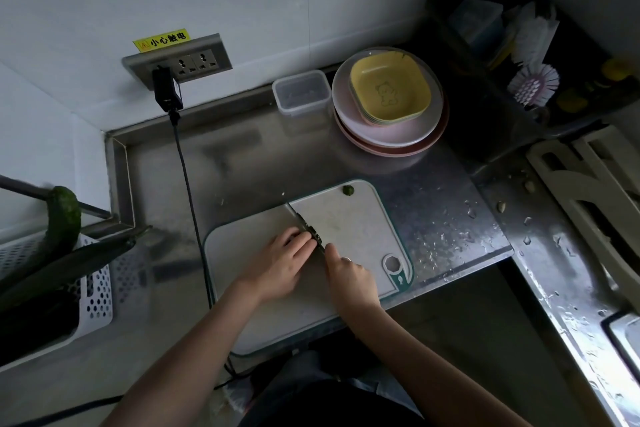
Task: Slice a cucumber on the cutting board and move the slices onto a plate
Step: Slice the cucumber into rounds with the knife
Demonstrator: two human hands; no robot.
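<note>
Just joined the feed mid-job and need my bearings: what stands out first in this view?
Both hands meet at the middle of the white cutting board: the left hand presses down on a dark green cucumber piece while the right hand holds a knife against it. Behind the board, by the wall, a yellow dish sits on a stack of pink plates. A cut cucumber end lies at the board's far edge.

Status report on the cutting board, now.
Left hand presses cucumber down. Right hand grips knife, blade on cutting board. Plates stacked beyond, no slices there.
</note>
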